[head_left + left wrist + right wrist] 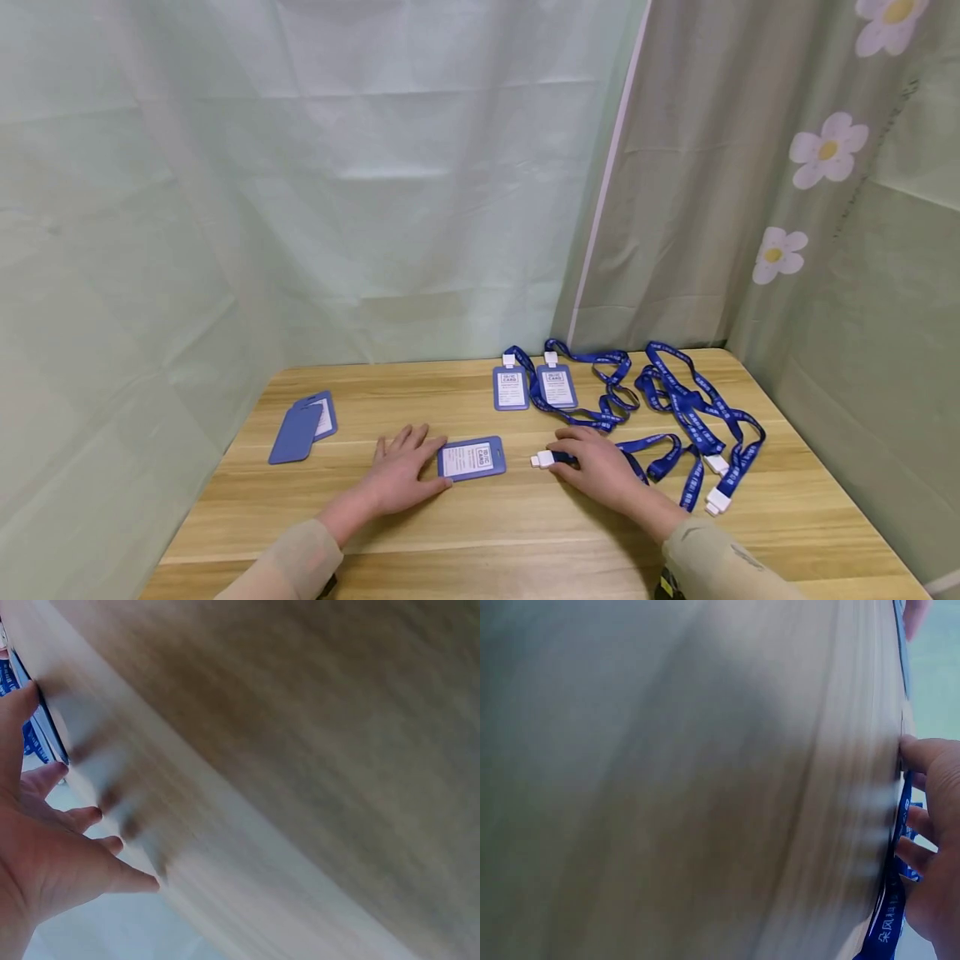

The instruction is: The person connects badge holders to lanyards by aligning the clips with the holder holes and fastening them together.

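Observation:
A blue badge holder with a white ID card lies flat and sideways on the table. My left hand is at its left end, thumb and index finger at opposite long edges, the other fingers spread on the wood; the left wrist view shows the holder's thin edge beside the thumb. To the right, my right hand holds a blue lanyard just behind its white clip, which points at the holder's slotted end with a gap between. In the right wrist view the lanyard strap runs under the fingers.
Two badge holders with lanyards attached lie at the back. Loose blue lanyards with white clips are heaped at the right. Two more holders overlap at the left. Curtains hang behind and beside the table.

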A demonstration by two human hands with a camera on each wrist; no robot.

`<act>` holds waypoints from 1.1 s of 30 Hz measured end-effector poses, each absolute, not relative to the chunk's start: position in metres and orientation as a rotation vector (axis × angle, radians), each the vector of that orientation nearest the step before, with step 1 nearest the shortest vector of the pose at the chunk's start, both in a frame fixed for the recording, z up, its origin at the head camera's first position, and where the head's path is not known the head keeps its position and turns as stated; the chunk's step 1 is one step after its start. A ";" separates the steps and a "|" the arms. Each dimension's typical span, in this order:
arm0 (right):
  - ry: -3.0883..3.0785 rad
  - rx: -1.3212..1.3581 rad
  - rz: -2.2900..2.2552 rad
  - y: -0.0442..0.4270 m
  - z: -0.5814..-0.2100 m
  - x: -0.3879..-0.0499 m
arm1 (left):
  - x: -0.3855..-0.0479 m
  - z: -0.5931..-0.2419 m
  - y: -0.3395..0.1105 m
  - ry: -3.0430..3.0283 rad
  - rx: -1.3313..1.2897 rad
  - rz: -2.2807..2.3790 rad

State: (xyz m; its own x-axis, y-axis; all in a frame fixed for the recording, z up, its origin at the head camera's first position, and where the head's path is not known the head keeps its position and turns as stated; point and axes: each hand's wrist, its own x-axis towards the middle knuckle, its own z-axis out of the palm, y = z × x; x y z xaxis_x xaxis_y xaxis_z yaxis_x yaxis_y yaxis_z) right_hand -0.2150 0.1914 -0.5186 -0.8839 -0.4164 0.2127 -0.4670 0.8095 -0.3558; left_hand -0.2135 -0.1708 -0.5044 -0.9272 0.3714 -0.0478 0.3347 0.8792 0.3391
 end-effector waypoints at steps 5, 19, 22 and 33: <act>-2.863 0.713 0.619 0.184 -0.519 -0.216 | -0.213 -0.502 -0.173 2.936 0.545 0.508; -2.892 0.738 0.618 0.171 -0.518 -0.218 | -0.208 -0.504 -0.191 2.949 0.548 0.496; -2.916 0.734 0.618 0.173 -0.518 -0.217 | -0.206 -0.502 -0.192 2.951 0.531 0.489; -2.972 0.690 0.713 0.165 -0.518 -0.215 | -0.202 -0.500 -0.187 2.929 0.494 0.499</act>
